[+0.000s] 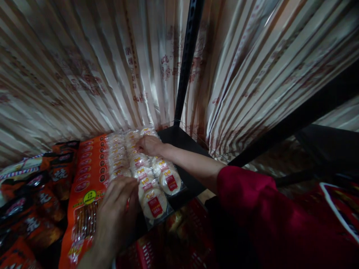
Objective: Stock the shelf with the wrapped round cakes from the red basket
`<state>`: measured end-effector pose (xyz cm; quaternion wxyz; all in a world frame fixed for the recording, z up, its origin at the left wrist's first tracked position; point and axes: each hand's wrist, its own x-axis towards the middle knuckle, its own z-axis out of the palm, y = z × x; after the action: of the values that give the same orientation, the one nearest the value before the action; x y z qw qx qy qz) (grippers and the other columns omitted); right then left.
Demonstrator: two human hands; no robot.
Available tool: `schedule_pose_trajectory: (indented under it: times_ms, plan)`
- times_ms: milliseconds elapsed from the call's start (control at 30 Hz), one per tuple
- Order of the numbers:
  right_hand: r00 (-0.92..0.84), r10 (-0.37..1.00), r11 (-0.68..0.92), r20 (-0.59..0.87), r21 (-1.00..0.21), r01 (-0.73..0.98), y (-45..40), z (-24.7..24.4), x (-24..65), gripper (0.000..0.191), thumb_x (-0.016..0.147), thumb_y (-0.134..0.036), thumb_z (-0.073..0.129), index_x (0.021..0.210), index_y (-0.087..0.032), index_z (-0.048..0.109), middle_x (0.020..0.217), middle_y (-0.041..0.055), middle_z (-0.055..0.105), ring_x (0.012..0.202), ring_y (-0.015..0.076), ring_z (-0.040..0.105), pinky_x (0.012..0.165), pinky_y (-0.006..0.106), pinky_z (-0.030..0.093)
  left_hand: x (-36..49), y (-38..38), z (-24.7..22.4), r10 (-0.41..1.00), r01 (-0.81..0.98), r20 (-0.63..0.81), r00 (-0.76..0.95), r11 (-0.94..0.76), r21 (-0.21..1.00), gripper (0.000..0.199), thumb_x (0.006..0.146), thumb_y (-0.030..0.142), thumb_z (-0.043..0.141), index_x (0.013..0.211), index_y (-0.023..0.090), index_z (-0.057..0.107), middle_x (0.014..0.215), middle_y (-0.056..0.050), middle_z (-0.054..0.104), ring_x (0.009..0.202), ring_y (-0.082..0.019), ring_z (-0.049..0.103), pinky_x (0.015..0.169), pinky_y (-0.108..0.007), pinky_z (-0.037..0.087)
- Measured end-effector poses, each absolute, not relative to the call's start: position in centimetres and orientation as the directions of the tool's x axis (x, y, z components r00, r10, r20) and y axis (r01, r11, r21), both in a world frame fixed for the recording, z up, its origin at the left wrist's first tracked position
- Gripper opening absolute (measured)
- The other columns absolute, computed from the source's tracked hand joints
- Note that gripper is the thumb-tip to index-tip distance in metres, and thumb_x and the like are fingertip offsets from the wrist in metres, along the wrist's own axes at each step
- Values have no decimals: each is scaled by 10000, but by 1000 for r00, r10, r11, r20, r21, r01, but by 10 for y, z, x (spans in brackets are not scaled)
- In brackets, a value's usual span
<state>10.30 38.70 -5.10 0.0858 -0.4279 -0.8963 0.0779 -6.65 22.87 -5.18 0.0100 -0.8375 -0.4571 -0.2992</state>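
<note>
Rows of round white packets in clear wrap, with red and yellow labels, lie on a black shelf. My right hand reaches over from the right, its curled fingers on packets toward the back of the rows; what they grip is not clear. Closer to me, my left hand is bent at the left edge of the packets, beside a long orange package. Its fingertips are turned away and blurred, so its hold cannot be made out.
Orange and black bags are piled at the left. Pleated printed curtains hang behind the shelf, with a black metal post at its corner. A dark red printed box is at the bottom.
</note>
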Motion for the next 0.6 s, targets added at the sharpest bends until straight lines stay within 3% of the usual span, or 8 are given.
schedule_pose_trajectory:
  times_ms: [167, 233, 433, 600]
  plan:
    - [-608, 787, 614, 104, -218, 759, 387, -50, 102, 103, 790, -221, 592, 813, -189, 688, 867, 36, 705, 854, 165, 614, 745, 233, 394, -61, 272, -55, 882, 934, 319, 348, -356, -34, 211, 845, 218, 431, 906, 171, 628, 956, -110, 632, 939, -270, 527, 798, -392, 455]
    - [-607, 787, 615, 112, -221, 757, 386, -50, 102, 111, 800, -210, 580, 826, -183, 685, 875, 41, 705, 848, 162, 615, 770, 240, 395, -59, 283, -57, 902, 931, 231, 365, -361, -61, 230, 861, 256, 413, 867, 186, 632, 918, -97, 637, 934, -260, 530, 803, -375, 446]
    - [-625, 750, 661, 215, -248, 708, 378, -50, 106, 133, 830, -176, 547, 859, -148, 674, 896, 72, 693, 871, 166, 605, 850, 280, 375, -57, 293, -58, 928, 938, 156, 339, -345, 14, 229, 844, 280, 434, 830, 161, 629, 903, -111, 627, 942, -263, 523, 836, -372, 427]
    - [-660, 699, 714, 276, -338, 614, 368, -48, 115, 141, 829, -146, 544, 858, -158, 681, 909, 47, 691, 854, 142, 602, 849, 266, 376, -58, 298, -58, 934, 930, 123, 334, -348, 121, 202, 837, 259, 436, 828, 159, 612, 895, -96, 629, 921, -244, 525, 833, -353, 422]
